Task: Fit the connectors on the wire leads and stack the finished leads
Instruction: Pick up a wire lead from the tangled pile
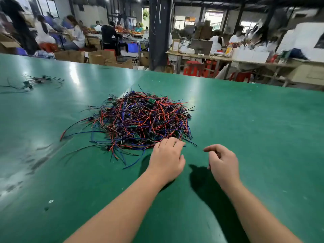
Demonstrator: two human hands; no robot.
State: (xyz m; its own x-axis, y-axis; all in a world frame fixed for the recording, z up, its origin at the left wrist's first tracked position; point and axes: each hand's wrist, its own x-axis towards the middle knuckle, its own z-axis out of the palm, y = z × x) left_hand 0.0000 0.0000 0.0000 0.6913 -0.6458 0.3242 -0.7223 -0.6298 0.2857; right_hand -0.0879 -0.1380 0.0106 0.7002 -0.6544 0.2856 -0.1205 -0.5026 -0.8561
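Green matting covers one wide table (245,128), with bare surface left all round. One tangled pile of red, blue and black wire leads (140,120) is heaped at centre; one small cluster (35,81) lies far left. The left hand (166,160) is set on the pile's near edge, and whether it pinches anything cannot be told. The right hand (222,163) is loosely curled and empty.

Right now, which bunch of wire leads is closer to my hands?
The big red-and-blue heap mid-table; your left hand is at its near edge. The small dark bunch lies far left.
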